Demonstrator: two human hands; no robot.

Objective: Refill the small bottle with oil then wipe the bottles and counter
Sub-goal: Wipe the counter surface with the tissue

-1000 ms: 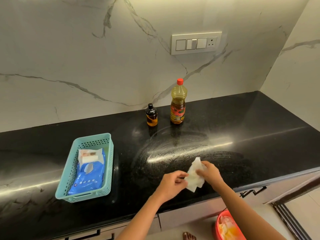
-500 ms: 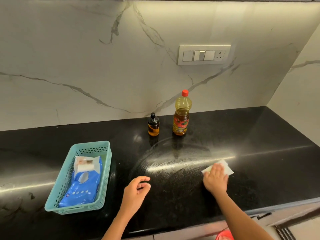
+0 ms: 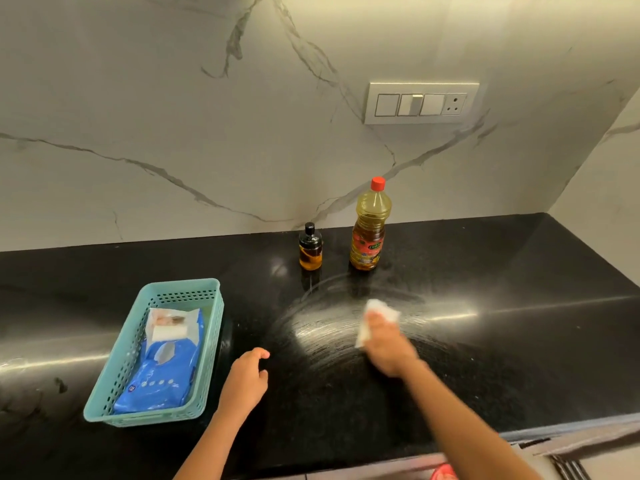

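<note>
A glossy black counter (image 3: pixel 519 341) runs below a veined marble wall (image 3: pixel 173 133), smeared with pale arcs. On it our right hand (image 3: pixel 388 344), blurred, presses a white wipe (image 3: pixel 375 318) flat, fingers laid over it, in front of the two bottles. The small bottle (image 3: pixel 310 246), black-capped and partly filled with amber oil, stands upright near the wall, the big oil bottle (image 3: pixel 370 227) with its red cap just beside it. Our left hand (image 3: pixel 246 381) rests empty, its grip loosely curled, near a teal basket (image 3: pixel 114 386) holding a blue wipes pack (image 3: pixel 162 375).
</note>
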